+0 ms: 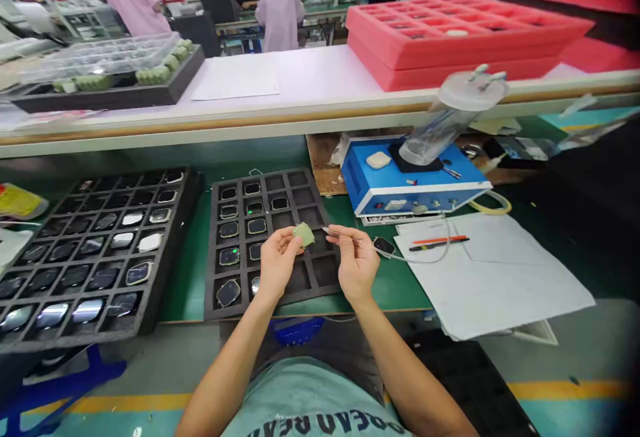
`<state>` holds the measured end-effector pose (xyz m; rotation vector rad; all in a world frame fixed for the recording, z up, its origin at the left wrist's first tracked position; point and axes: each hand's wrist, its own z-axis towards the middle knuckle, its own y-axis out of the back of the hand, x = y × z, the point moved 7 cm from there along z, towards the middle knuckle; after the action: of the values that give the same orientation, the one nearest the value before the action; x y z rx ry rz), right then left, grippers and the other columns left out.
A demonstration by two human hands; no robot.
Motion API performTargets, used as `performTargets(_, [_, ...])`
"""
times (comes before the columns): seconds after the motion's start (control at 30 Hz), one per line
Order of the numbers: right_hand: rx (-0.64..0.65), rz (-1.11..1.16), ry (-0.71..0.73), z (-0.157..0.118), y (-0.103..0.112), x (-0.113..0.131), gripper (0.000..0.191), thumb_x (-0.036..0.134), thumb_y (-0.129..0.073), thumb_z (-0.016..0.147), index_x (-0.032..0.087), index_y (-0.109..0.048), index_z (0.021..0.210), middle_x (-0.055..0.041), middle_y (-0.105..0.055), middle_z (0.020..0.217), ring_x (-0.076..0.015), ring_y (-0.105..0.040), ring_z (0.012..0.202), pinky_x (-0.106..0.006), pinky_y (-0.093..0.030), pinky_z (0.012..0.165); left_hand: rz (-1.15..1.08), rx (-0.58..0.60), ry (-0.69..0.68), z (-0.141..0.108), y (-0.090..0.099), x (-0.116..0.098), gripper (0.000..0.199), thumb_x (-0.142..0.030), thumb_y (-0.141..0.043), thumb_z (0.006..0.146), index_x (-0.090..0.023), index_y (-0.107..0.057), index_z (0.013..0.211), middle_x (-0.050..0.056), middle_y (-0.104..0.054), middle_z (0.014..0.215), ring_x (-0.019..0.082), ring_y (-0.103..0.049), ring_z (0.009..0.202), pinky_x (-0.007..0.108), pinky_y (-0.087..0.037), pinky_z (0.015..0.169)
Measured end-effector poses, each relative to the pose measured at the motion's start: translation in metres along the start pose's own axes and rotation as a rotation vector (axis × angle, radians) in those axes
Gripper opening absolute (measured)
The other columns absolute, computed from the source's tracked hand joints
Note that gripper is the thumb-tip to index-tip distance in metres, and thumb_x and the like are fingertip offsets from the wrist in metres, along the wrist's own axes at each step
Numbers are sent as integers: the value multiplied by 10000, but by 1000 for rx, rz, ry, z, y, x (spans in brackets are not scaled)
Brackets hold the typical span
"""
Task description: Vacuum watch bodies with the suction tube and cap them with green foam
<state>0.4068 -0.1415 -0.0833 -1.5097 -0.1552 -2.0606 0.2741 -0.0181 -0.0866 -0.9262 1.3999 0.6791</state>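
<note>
The left hand (279, 253) pinches a small green piece (303, 235) at its fingertips, raised over the black tray (225, 312); the right hand (357, 260) pinches a thin tool (331, 231) whose tip points at that piece, near but apart. Only the piece's edge seems gripped, so a push from the tip could tilt it or knock it loose, probably into the cells beneath the left hand, perhaps marking a watch-like unit (257, 226) there. A slip of either hand could also let the tip scratch the piece or prick a left finger. The clear tube (417, 261) trailing rightward from the right hand might tug the tool off line, or drag the dark unit (384, 245) just beside that hand.
</note>
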Motion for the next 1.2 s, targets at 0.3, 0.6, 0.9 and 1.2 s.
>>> performTargets(0.3, [31,-70,92,-2,4,6,155,280,-566,1038,222,-709,1056,-63,-757,1001,-184,-755,886,-335,-651,817,-71,-106,-16,-2,-6,1,441,-357,-864,734,-149,-734,1101,116,-778,1072,213,-745,979,321,-598,898])
performTargets(0.6, [74,-22,70,-4,5,-4,170,240,-567,1041,257,-706,1137,-52,-767,1104,-217,-754,1024,-409,-647,917,0,-73,-4,-8,-13,4,381,-361,-879,733,-155,-785,1039,117,-798,1045,255,-776,957,357,-635,882])
performTargets(0.9, [58,-55,40,0,4,1,167,252,-553,1048,241,-709,1106,-56,-775,1082,-207,-763,994,-385,-665,884,22,-78,-19,-7,-14,2,361,-344,-879,726,-158,-786,1020,111,-800,1036,264,-778,962,371,-642,892])
performTargets(1.2, [60,-22,27,0,4,-2,158,233,-559,1043,250,-706,1098,-44,-771,1088,-204,-761,1004,-382,-661,897,9,-73,-29,-8,-15,3,324,-315,-879,735,-174,-792,1014,99,-802,1034,248,-780,960,335,-643,883])
